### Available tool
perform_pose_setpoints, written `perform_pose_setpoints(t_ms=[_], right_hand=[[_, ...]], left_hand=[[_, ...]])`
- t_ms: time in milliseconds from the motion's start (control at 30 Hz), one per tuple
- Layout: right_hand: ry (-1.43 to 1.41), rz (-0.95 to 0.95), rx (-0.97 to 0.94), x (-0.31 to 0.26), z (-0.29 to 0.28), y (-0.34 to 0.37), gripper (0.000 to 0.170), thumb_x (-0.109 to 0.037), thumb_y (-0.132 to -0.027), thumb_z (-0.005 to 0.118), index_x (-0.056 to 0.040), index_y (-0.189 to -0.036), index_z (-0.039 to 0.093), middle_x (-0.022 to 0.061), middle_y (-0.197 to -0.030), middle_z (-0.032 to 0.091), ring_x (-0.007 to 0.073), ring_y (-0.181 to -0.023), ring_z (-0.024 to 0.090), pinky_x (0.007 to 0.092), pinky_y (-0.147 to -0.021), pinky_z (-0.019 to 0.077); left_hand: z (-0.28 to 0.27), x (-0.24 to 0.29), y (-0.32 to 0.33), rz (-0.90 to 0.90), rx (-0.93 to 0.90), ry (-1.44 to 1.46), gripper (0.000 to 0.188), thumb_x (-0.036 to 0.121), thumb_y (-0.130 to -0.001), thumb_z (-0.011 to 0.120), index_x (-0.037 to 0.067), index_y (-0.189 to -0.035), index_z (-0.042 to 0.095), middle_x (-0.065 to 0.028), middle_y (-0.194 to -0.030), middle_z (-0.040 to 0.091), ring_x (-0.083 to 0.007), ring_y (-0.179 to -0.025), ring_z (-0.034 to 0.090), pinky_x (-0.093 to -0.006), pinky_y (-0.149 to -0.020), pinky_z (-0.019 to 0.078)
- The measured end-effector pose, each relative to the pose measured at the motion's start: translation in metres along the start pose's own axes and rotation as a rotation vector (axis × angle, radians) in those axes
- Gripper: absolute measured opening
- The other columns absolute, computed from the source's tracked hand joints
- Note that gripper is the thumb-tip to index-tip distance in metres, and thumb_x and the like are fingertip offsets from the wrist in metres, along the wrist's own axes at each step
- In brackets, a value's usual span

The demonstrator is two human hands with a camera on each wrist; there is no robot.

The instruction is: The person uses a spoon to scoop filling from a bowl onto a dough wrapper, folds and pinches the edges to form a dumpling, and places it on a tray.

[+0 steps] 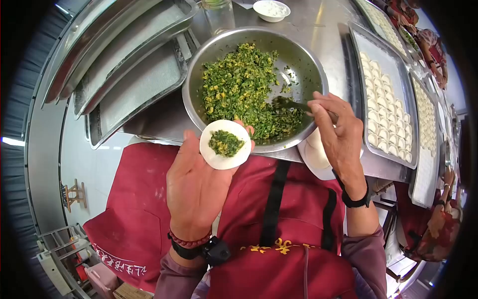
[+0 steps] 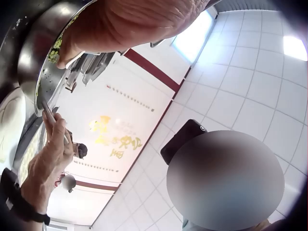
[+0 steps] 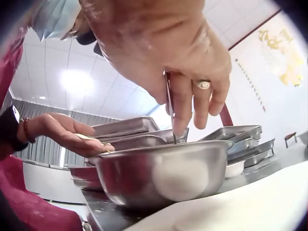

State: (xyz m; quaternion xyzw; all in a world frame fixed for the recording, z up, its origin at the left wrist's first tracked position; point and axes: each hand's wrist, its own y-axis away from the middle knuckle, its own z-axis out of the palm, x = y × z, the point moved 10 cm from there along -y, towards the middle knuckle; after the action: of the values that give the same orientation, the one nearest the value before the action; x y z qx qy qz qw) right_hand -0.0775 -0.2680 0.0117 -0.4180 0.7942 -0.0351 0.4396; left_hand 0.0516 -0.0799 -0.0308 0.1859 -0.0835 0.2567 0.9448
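Head view: a person's two hands meet over and beside a metal bowl (image 1: 299, 62) on a metal surface (image 1: 334, 50).
Left hand (image 1: 196, 192): palm up, in front of the bowl's near rim — fingers relaxed beneath the wrapper, thumb beside its edge.
Wrapper (image 1: 208, 155): a pale round disc lying on the left hand's fingers, carrying a mound of filling (image 1: 226, 143) at its middle.
Right hand (image 1: 341, 134): pinches the handle of a utensil (image 1: 295, 105) between thumb and fingers, above the bowl's right side.
Utensil: tilted, its lower end in the green-and-yellow mixture (image 1: 234, 84).
Mixture: heaped in the bowl, with bare metal showing at the far right.
Plate (image 1: 324, 173): near the bowl's right rim, partly behind the right hand, bearing pale dough (image 1: 317, 149).
Right side: folded dumplings (image 1: 379, 99) in rows on a tray (image 1: 391, 62).
Left side: stacked metal trays (image 1: 144, 79).
Far side: a clear jar (image 1: 219, 17) and a small white bowl (image 1: 271, 18) — the latter holding something white.
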Motion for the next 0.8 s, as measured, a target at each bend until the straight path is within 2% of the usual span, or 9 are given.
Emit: perform_pose_setpoints(t_ms=[67, 167, 267, 367, 400, 500, 567, 700, 800], right_hand=[[-0.162, 0.120, -0.070, 0.009, 0.014, 0.001, 0.023, -0.018, -0.096, 0.062, 0.0029, -0.102, 0.071, 0.0164, -0.092, 0.075, 0.0244, -0.104, 0.069, 0.0405, -0.112, 0.0360], [-0.295, 0.208, -0.060, 0.016, 0.020, 0.006, 0.027, -0.019, -0.096, 0.061, 0.0056, -0.101, 0.070, 0.0174, -0.091, 0.075, 0.0185, -0.101, 0.069, 0.0412, -0.111, 0.0366], [-0.433, 0.276, -0.046, 0.023, 0.013, 0.007, 0.030, -0.021, -0.098, 0.060, 0.0079, -0.104, 0.067, 0.0192, -0.100, 0.074, 0.0183, -0.098, 0.070, 0.0394, -0.104, 0.0436], [-0.662, 0.459, 0.031, 0.037, 0.009, 0.017, 0.034, -0.022, -0.100, 0.059, 0.0095, -0.109, 0.064, 0.0213, -0.112, 0.070, 0.0217, -0.094, 0.071, 0.0350, -0.096, 0.0490], [-0.708, 0.468, 0.034, 0.039, 0.008, 0.018, 0.034, -0.023, -0.100, 0.059, 0.0087, -0.113, 0.063, 0.0225, -0.119, 0.067, 0.0251, -0.093, 0.072, 0.0312, -0.089, 0.0517], [-0.755, 0.469, 0.043, 0.037, 0.002, 0.020, 0.033, -0.022, -0.099, 0.059, 0.0087, -0.111, 0.064, 0.0237, -0.117, 0.067, 0.0259, -0.093, 0.072, 0.0314, -0.090, 0.0514], [-0.787, 0.450, 0.045, 0.027, -0.004, 0.020, 0.032, -0.021, -0.099, 0.059, 0.0085, -0.110, 0.065, 0.0246, -0.117, 0.067, 0.0269, -0.096, 0.071, 0.0329, -0.091, 0.0515], [-0.860, 0.405, 0.049, 0.006, -0.011, 0.025, 0.030, -0.019, -0.100, 0.058, 0.0088, -0.107, 0.067, 0.0268, -0.118, 0.066, 0.0271, -0.103, 0.069, 0.0362, -0.095, 0.0505], [-0.887, 0.384, 0.014, -0.007, -0.011, 0.040, 0.024, -0.015, -0.097, 0.060, 0.0054, -0.107, 0.069, 0.0235, -0.120, 0.067, 0.0289, -0.111, 0.066, 0.0406, -0.099, 0.0487]], left_hand=[[0.001, 0.001, 0.001, 0.005, 0.001, 0.020, 0.064, 0.034, -0.107, 0.037, -0.016, -0.143, 0.023, -0.0347, -0.149, 0.030, -0.0471, -0.142, 0.028, -0.0579, -0.120, 0.0201], [-0.003, 0.002, 0.000, 0.008, 0.029, 0.045, 0.063, 0.035, -0.106, 0.038, -0.014, -0.144, 0.023, -0.0336, -0.149, 0.031, -0.0473, -0.142, 0.027, -0.0580, -0.120, 0.0200], [-0.004, 0.000, -0.002, -0.002, -0.003, 0.036, 0.062, 0.034, -0.106, 0.039, -0.013, -0.145, 0.023, -0.0324, -0.149, 0.032, -0.0469, -0.141, 0.028, -0.0581, -0.120, 0.0197], [-0.005, -0.004, -0.005, -0.010, 0.003, 0.026, 0.060, 0.032, -0.106, 0.039, -0.011, -0.145, 0.025, -0.0303, -0.149, 0.034, -0.0461, -0.140, 0.030, -0.0580, -0.120, 0.0206], [-0.004, -0.005, -0.007, -0.012, -0.013, 0.005, 0.058, 0.031, -0.106, 0.038, -0.010, -0.146, 0.026, -0.0293, -0.148, 0.035, -0.0461, -0.140, 0.031, -0.0580, -0.119, 0.0213], [0.003, -0.008, -0.010, -0.015, -0.056, -0.070, 0.052, 0.030, -0.108, 0.031, -0.006, -0.145, 0.030, -0.0259, -0.146, 0.040, -0.0444, -0.136, 0.037, -0.0564, -0.118, 0.0253], [0.012, -0.010, -0.011, -0.007, -0.086, -0.134, 0.049, 0.031, -0.110, 0.024, -0.003, -0.142, 0.035, -0.0227, -0.141, 0.046, -0.0411, -0.131, 0.044, -0.0534, -0.116, 0.0307], [0.014, -0.013, -0.015, -0.034, -0.093, -0.131, 0.048, 0.031, -0.110, 0.022, -0.003, -0.141, 0.036, -0.0217, -0.140, 0.047, -0.0380, -0.131, 0.046, -0.0518, -0.116, 0.0324], [0.014, -0.013, -0.017, -0.015, -0.086, -0.113, 0.048, 0.032, -0.110, 0.023, -0.003, -0.139, 0.038, -0.0208, -0.139, 0.049, -0.0365, -0.130, 0.047, -0.0508, -0.115, 0.0338]])
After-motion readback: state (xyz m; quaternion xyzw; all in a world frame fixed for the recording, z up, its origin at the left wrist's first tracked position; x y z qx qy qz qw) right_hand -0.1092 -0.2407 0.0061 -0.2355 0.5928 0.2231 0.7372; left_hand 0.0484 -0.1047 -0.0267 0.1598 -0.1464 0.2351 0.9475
